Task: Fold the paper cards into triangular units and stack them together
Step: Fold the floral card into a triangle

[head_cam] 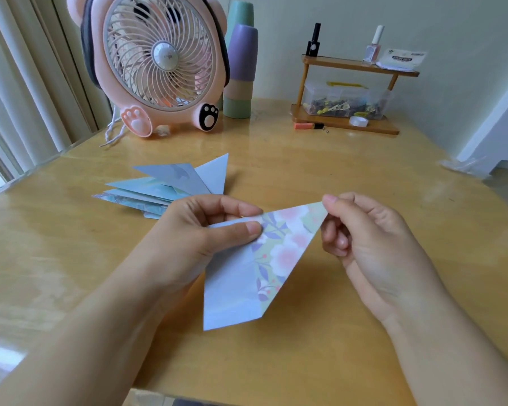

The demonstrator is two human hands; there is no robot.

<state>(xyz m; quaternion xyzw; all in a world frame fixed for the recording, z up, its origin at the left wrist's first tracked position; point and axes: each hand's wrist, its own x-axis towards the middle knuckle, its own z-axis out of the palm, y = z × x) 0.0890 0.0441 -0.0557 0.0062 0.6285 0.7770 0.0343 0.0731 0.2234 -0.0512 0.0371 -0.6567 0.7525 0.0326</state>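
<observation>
Card (247, 271) held above desk (364, 177) centre, left hand (200, 238) on its left corner, right hand (364, 238) on its far right tip. Folded stack (170, 186) just behind left hand. Fan (159, 63) far left, cups (241, 68) right of it, shelf (349, 92) far right.

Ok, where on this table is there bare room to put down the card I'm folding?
Bare wood lies right of the floral card, between your right hand and the wooden rack. The near-left table is also free. It is crowded by the folded stack and the fan.
</observation>
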